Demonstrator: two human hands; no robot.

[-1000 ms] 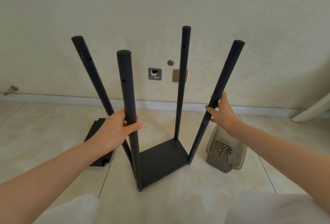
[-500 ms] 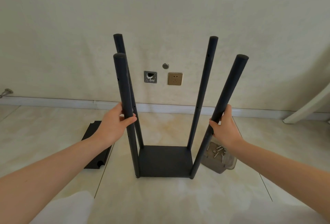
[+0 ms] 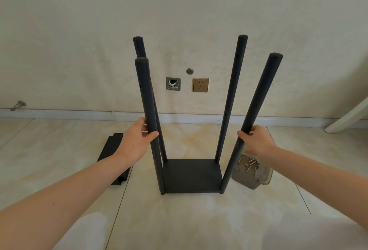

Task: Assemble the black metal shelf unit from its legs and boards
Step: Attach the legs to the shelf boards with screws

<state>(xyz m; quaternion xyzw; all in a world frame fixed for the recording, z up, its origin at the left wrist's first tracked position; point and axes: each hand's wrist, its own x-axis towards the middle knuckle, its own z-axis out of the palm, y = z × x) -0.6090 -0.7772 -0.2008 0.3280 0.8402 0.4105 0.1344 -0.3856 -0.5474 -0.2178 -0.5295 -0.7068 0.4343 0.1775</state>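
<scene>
The black shelf frame stands upright on the tiled floor: a bottom board [image 3: 192,176] with several black tube legs rising from its corners. My left hand [image 3: 137,140] grips the near left leg [image 3: 146,98] about halfway up. At a similar height my right hand [image 3: 258,142] grips the near right leg [image 3: 260,92]. The two far legs [image 3: 231,98] stand free behind them. A second black board [image 3: 111,150] with notched corners lies flat on the floor to the left, partly hidden by my left forearm.
A clear plastic tub [image 3: 253,172] holding several screws sits on the floor right of the frame. The wall behind carries a socket [image 3: 200,84] and an open junction box [image 3: 173,84]. A white slanted leg [image 3: 346,118] leans at far right.
The frame has been turned from a skewed angle to square-on facing me and stands level. Both hands stayed on the two near legs.
</scene>
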